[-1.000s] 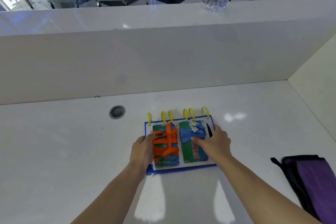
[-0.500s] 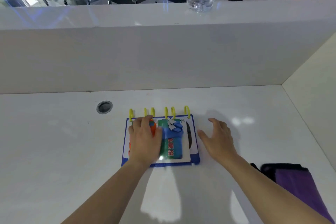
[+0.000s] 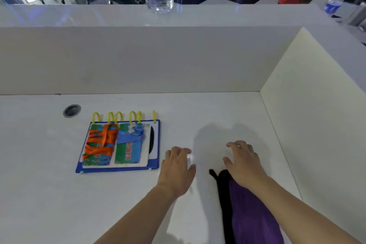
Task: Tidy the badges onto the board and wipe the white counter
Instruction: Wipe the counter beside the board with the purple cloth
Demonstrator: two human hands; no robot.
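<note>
On the white bench (image 3: 59,194), head view: two badges (image 3: 114,144) lie on the board (image 3: 118,169), so tidying appears done and wiping is due. Left hand (image 3: 177,166) and right hand (image 3: 243,161) hover, each grip released and empty, the right above the purple cloth (image 3: 249,210), which must next be grasped.

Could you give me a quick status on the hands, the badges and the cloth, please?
Both hands open, left, right, holding nothing. Two badges on board. Cloth under right wrist, not gripped. Counter unobstructed.
</note>
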